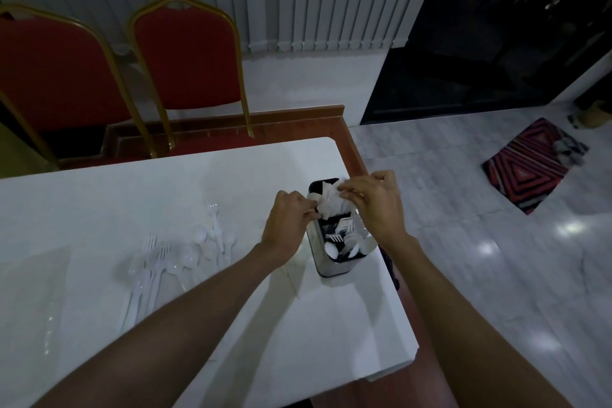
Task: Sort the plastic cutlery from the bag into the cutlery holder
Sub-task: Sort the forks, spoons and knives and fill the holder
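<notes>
- The tall metal cutlery holder with a dark inner divider [334, 262] stands near the right edge of the white tabletop [205, 182]; its near compartment already holds white plastic spoons and forks [344, 242]
- Both hands work over the far compartment: the left hand [288, 225] pinches the left edge of a crumpled white paper or thin plastic wad [329, 200], and the right hand [374, 205] grips its top right with curled fingers
- What the wad is cannot be told for sure; it may be a napkin or a wrapper
- A loose pile of white plastic forks and spoons [175, 258] lies on the table, well to the left of the holder, still unsorted
- A flat clear plastic bag [33, 301] lies at the far left, near edge
- Judged step: settling or clearing the wad at the far compartment, with sorting partly done
- The next move likely calls for freeing one hand, reaching left to the pile, and dropping each piece into its matching compartment
</notes>
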The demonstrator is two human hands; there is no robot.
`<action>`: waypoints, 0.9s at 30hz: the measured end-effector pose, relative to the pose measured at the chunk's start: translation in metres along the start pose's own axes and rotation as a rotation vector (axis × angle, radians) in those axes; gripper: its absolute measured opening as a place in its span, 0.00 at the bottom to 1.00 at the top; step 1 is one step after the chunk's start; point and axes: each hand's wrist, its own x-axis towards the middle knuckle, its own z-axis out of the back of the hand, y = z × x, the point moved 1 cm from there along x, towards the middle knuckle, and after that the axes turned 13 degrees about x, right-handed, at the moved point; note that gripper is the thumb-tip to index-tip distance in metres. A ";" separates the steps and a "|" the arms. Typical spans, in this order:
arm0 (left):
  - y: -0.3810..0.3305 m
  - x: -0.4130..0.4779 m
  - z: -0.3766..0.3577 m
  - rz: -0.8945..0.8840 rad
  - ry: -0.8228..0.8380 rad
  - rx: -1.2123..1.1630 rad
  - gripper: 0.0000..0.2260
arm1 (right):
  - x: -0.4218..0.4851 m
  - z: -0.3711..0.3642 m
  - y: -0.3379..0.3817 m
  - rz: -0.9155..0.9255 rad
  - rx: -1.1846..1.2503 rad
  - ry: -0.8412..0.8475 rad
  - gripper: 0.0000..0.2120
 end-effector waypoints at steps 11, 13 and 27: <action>0.101 -0.037 -0.007 0.277 0.120 -0.041 0.11 | -0.032 -0.071 0.068 0.032 0.258 0.098 0.12; 0.116 -0.053 -0.014 0.319 0.232 -0.016 0.12 | -0.052 -0.106 0.058 -0.074 0.201 0.223 0.09; 0.108 -0.053 -0.067 0.729 0.370 -0.324 0.16 | -0.098 -0.186 0.012 -0.595 0.093 0.296 0.14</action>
